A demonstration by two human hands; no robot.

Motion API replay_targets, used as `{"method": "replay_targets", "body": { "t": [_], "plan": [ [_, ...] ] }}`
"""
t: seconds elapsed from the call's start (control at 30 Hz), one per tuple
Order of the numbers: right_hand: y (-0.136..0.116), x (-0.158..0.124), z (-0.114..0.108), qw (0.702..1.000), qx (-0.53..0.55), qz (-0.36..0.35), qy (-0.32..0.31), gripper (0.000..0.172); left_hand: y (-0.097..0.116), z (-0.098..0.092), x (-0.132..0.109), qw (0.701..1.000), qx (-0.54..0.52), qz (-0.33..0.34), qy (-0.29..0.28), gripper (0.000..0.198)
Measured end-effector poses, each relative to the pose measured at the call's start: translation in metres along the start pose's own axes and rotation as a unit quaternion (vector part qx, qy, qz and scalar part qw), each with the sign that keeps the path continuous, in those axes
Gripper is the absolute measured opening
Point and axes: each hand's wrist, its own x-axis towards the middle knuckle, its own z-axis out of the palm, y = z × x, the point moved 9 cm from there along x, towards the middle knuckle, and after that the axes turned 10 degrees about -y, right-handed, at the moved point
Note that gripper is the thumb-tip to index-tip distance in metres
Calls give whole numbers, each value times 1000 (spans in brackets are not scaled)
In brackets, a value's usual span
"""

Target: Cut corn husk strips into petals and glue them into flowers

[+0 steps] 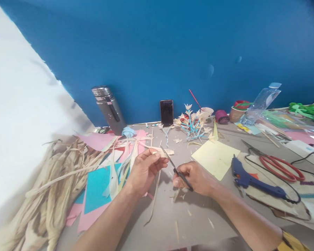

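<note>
Over the middle of the table, my left hand (pixel 146 170) pinches a small pale strip (pixel 162 154), which looks like dried corn husk. My right hand (pixel 195 179) is closed round the dark handles of a pair of scissors (pixel 172 164). The scissor blades point up and left, at the strip beside my left fingertips. Whether they touch it I cannot tell. A thin husk strand (pixel 156 197) hangs or lies below my left hand. Beyond both hands stands a bunch of pale husk flowers on blue stems (pixel 192 125).
Dried husks (pixel 60 188) are heaped at left by blue paper (pixel 96 190) and a flask (pixel 110 111). A phone (pixel 166 112) leans on the wall. At right lie yellow paper (pixel 214 157), a blue glue gun (pixel 253 181), red-handled scissors (pixel 281 168) and a plastic bottle (pixel 264 101).
</note>
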Motion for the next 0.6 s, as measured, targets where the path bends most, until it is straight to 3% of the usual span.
{"method": "replay_targets", "body": {
  "t": [0.23, 0.43, 0.6],
  "plan": [
    [-7, -1, 2, 1000, -4, -17, -3, 56, -1, 1, -2, 1000, 3, -6, 21, 26],
    [1, -1, 0, 1000, 3, -2, 3, 58, -1, 1, -2, 1000, 5, -10, 14, 26],
    [-5, -2, 6, 999, 17, -25, -42, 60, 1, -3, -3, 999, 13, -22, 20, 22]
  ]
}}
